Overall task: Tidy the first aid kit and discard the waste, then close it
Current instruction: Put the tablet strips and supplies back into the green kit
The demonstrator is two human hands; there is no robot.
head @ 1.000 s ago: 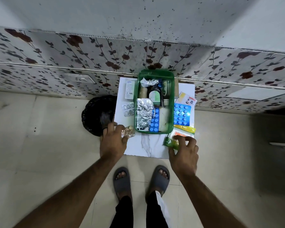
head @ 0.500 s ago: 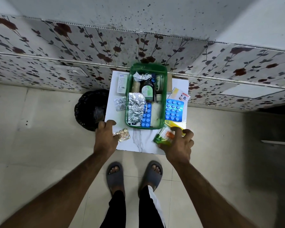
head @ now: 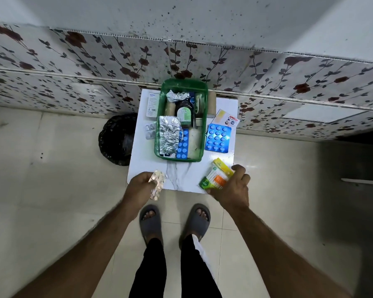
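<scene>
A green first aid box [head: 182, 159] stands open on a small white table [head: 182, 178], filled with foil strips, a dark bottle and blue tablets. My left hand [head: 140, 189] holds a crumpled foil blister strip [head: 157, 184] above the table's front left corner. My right hand [head: 233, 191] grips a clear pack of cotton buds [head: 216, 179] with green and orange labels at the front right edge. A yellow packet [head: 222, 166] lies just behind that pack.
A black waste bin [head: 116, 141] sits on the floor left of the table. A blue tablet sheet [head: 218, 138], a printed card [head: 226, 119], a white box [head: 152, 104] and a small blister [head: 150, 131] lie beside the green box. A flowered wall stands behind. My sandalled feet [head: 173, 220] stand before the table.
Both hands have lifted their items off the table and drawn back toward me: the left with the foil strip, the right with the cotton bud pack.
</scene>
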